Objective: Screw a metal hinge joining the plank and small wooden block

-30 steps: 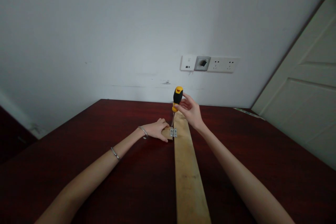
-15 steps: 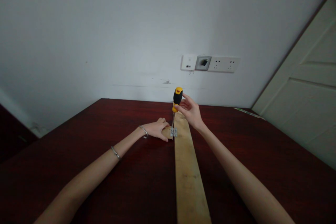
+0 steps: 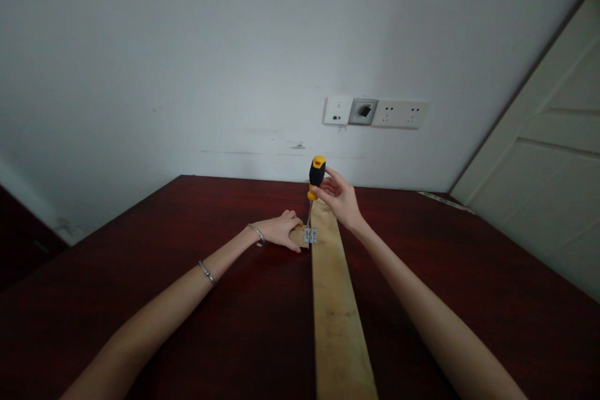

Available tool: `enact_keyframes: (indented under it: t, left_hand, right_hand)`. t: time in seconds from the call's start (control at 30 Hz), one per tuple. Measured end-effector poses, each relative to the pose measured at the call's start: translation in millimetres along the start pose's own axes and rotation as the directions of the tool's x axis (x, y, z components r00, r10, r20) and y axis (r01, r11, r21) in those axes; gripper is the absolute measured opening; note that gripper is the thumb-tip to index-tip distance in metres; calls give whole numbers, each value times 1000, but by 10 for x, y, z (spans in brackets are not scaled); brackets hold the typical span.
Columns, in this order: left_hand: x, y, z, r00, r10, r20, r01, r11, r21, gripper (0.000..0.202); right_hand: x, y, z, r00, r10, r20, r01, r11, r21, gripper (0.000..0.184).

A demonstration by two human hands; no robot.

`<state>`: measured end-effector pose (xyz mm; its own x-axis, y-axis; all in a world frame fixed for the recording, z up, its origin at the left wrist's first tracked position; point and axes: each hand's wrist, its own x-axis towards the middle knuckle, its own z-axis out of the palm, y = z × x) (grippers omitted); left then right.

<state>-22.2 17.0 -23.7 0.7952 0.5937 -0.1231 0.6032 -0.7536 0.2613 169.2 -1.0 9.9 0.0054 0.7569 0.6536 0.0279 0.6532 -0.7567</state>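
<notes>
My right hand (image 3: 341, 201) grips a yellow and black screwdriver (image 3: 317, 172) low on its handle. The screwdriver stands nearly upright, and its shaft runs down to a small metal hinge (image 3: 310, 235). One leaf of the hinge lies on a short wood block (image 3: 298, 237), the other on a long wooden plank (image 3: 338, 312). My left hand (image 3: 283, 231) holds the short block against the plank's left side, thumb at the near edge and fingers at the far edge. Whether the tip sits in a screw is too small to tell.
Under everything is a dark red tabletop (image 3: 225, 325), its back edge along a white wall (image 3: 210, 62). Sockets and switches (image 3: 398, 114) are mounted on the wall. A patterned strip (image 3: 445, 202) lies at the back right, near a pale door (image 3: 553, 156).
</notes>
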Motion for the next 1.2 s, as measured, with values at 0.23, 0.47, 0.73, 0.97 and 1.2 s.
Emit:
enact_keyframes:
  t: [0.23, 0.47, 0.73, 0.97, 1.2]
  left_hand:
    - [-1, 5, -2, 1000, -6, 6, 6, 1000, -1, 70]
    - [-6, 10, -10, 1000, 4, 15, -4, 1000, -5, 69]
    - [-3, -8, 0, 1000, -2, 8, 2, 1000, -9, 72]
    - [-13, 8, -17, 1000, -13, 9, 13, 1000, -9, 70]
    - [-9, -16, -3, 1000, -4, 8, 3, 1000, 5, 70]
  right_hand:
    - [-2, 38, -5, 1000, -6, 5, 6, 1000, 1, 61]
    - [-4, 30, -3, 1000, 7, 7, -7, 1000, 11, 61]
    - [-11, 10, -12, 999, 16, 38, -17, 1000, 13, 59]
    - [-24, -34, -5, 999, 8, 49, -9, 1000, 5, 55]
    - [-35, -56, -12, 999, 7, 54, -7, 1000, 8, 53]
